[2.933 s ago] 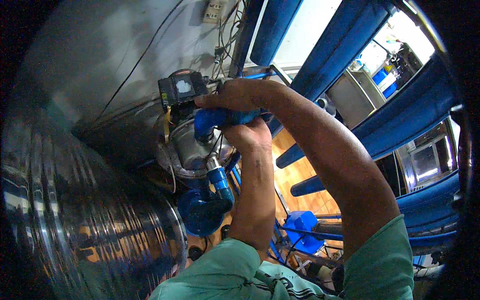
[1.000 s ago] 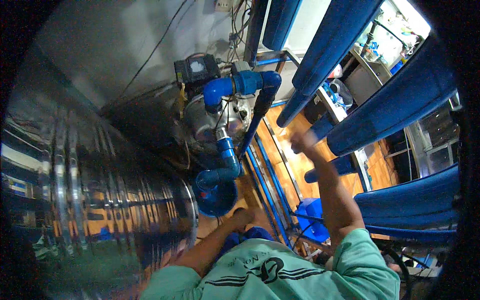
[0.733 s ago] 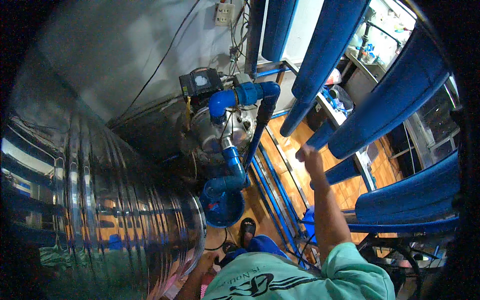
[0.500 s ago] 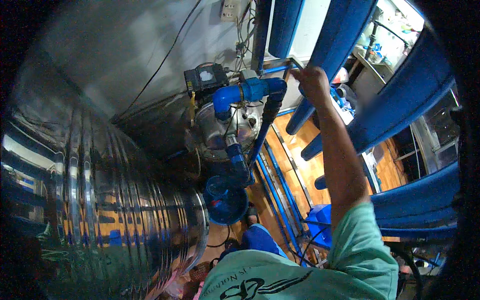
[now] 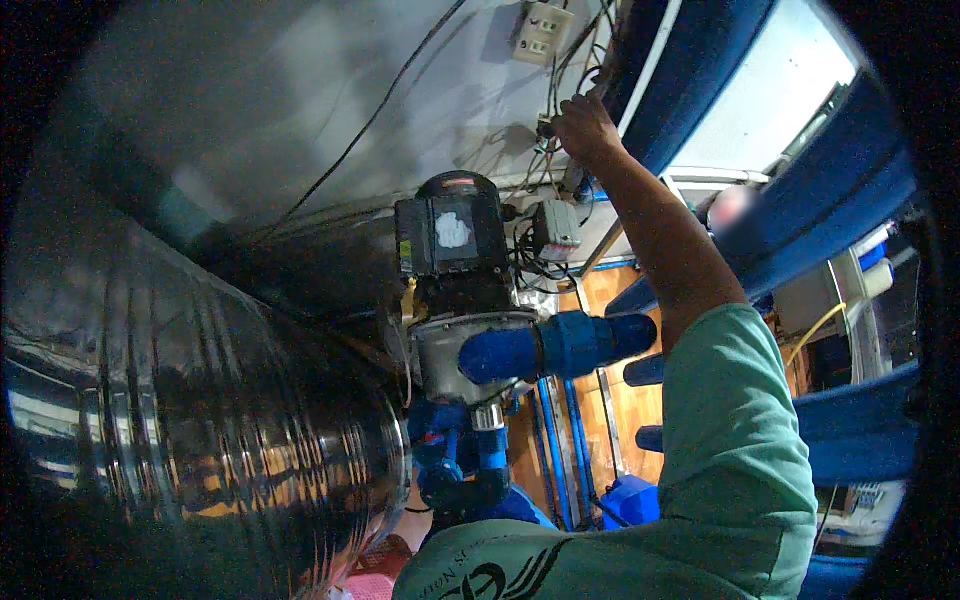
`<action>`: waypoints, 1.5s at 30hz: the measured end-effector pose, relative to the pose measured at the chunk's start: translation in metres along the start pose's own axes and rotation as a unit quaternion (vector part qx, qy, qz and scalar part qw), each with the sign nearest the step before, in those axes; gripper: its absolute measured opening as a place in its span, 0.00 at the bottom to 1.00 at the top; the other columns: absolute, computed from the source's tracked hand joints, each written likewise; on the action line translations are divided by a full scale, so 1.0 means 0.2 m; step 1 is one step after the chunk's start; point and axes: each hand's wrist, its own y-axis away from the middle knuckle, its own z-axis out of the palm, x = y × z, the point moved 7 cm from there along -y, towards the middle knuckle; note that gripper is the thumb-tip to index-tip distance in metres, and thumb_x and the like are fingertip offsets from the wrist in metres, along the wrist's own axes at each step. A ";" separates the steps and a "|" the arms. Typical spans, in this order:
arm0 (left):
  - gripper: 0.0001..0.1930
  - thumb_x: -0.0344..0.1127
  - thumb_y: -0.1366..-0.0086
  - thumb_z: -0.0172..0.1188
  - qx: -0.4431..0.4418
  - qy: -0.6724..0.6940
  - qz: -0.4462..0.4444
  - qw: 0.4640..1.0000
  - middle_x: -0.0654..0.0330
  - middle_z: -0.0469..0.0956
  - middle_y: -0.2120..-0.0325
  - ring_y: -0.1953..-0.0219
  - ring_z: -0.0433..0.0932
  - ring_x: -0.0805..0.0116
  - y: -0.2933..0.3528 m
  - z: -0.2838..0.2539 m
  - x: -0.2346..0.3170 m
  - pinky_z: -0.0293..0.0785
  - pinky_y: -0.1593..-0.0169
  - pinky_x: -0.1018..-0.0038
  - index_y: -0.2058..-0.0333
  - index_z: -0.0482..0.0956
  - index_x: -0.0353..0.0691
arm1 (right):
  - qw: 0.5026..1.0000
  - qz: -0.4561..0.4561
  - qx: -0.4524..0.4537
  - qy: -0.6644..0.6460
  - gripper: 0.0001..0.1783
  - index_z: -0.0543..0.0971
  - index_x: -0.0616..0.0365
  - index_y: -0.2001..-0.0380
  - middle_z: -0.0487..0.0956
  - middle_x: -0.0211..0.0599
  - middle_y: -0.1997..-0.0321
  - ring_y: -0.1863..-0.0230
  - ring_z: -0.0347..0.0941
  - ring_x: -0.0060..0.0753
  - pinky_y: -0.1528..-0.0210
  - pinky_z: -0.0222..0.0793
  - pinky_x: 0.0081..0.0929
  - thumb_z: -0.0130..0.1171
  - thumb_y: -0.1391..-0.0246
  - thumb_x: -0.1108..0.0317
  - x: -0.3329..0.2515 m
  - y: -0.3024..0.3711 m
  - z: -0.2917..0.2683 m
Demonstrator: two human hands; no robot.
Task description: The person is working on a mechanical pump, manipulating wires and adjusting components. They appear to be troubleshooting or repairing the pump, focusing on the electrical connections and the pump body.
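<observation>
My right hand (image 5: 588,130) is stretched up to the wall, among hanging cables (image 5: 556,75) below a white socket box (image 5: 541,33). Its fingers are bent together beside a small dark plug (image 5: 545,128); what lies between them is hidden. Below stands a pump with a black motor (image 5: 453,225), and a grey control box (image 5: 556,230) with coiled wires is beside it. A thick blue pipe fitting (image 5: 575,345) crosses in front of the pump. My left hand is out of the picture.
A large shiny ribbed steel tank (image 5: 230,430) fills the left side. Big blue tubes (image 5: 820,200) run across the right. Thin blue pipes (image 5: 560,440) lie along the wooden floor, near a blue container (image 5: 632,500). A pink basket (image 5: 380,570) sits at the bottom.
My right hand has moved from beside the blue tubes to the cables at the wall. The view has shifted, so the pump and socket box appear larger and the pump sits lower.
</observation>
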 end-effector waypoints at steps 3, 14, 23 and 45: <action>0.17 0.47 0.37 0.58 0.006 0.010 -0.003 1.000 0.52 0.80 0.63 0.57 0.78 0.51 -0.01 -0.01 0.09 0.73 0.53 0.60 0.60 0.79 0.39 | 0.998 0.000 -0.034 0.044 0.09 0.84 0.50 0.71 0.79 0.34 0.60 0.49 0.71 0.36 0.38 0.56 0.41 0.55 0.51 0.66 -0.03 -0.12 0.09; 0.16 0.47 0.37 0.59 0.012 0.001 0.021 1.000 0.52 0.80 0.64 0.57 0.78 0.51 -0.20 -0.09 0.25 0.73 0.53 0.61 0.61 0.79 0.39 | 0.998 0.010 -0.007 0.066 0.12 0.84 0.50 0.72 0.81 0.35 0.67 0.55 0.76 0.37 0.45 0.59 0.43 0.55 0.50 0.57 -0.06 -0.24 0.12; 0.16 0.47 0.37 0.59 0.023 0.003 0.035 0.999 0.51 0.80 0.64 0.58 0.78 0.51 -0.26 -0.12 0.26 0.73 0.54 0.61 0.62 0.79 0.38 | 0.923 0.341 0.040 -0.171 0.23 0.83 0.51 0.61 0.81 0.41 0.57 0.50 0.76 0.46 0.49 0.66 0.47 0.51 0.46 0.46 0.44 -0.19 -0.34; 0.16 0.46 0.37 0.59 0.055 0.013 0.014 0.998 0.51 0.80 0.66 0.59 0.78 0.51 -0.09 -0.06 0.06 0.73 0.55 0.61 0.65 0.79 0.38 | 0.926 0.361 0.030 -0.108 0.16 0.85 0.47 0.65 0.83 0.33 0.58 0.50 0.76 0.38 0.42 0.57 0.45 0.50 0.44 0.56 0.50 -0.47 -0.34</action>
